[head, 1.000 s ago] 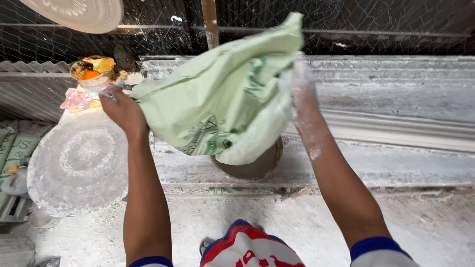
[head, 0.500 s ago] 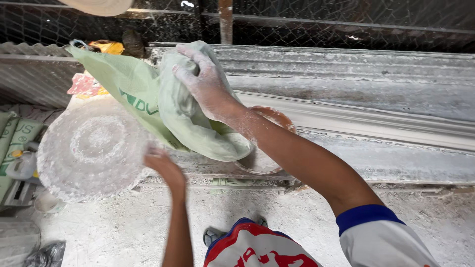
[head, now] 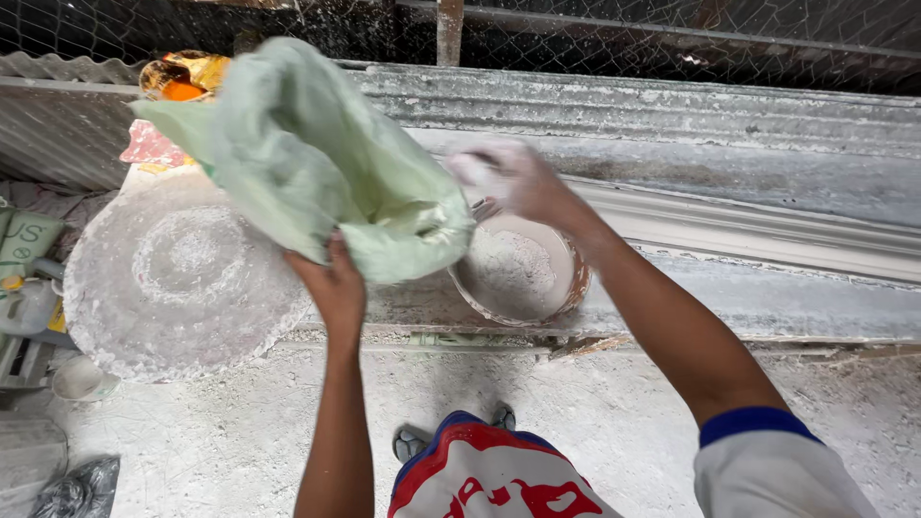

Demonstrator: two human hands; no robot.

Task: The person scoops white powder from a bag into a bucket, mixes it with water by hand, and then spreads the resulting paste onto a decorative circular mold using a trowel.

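Observation:
My left hand point(head: 333, 281) grips the underside of a pale green sack point(head: 309, 153), which is tilted with its mouth down toward a round bowl point(head: 519, 270) holding white powder. My right hand point(head: 510, 178), dusted white and blurred, hovers just above the bowl's far rim, apart from the sack, its fingers loosely spread and empty as far as I can see. The bowl sits on a dusty grey ledge point(head: 767, 307).
A round white ornamental plaster disc point(head: 177, 278) lies left of the bowl. An orange and yellow container point(head: 182, 77) stands at the back left. Wire mesh point(head: 672, 48) and a long white moulding point(head: 767, 235) run behind. Bags and a small cup point(head: 77, 379) lie at the lower left.
My right hand has let go of the sack and swung right over the bowl. My left hand has risen and taken the sack from below; the powder-filled bowl is now uncovered.

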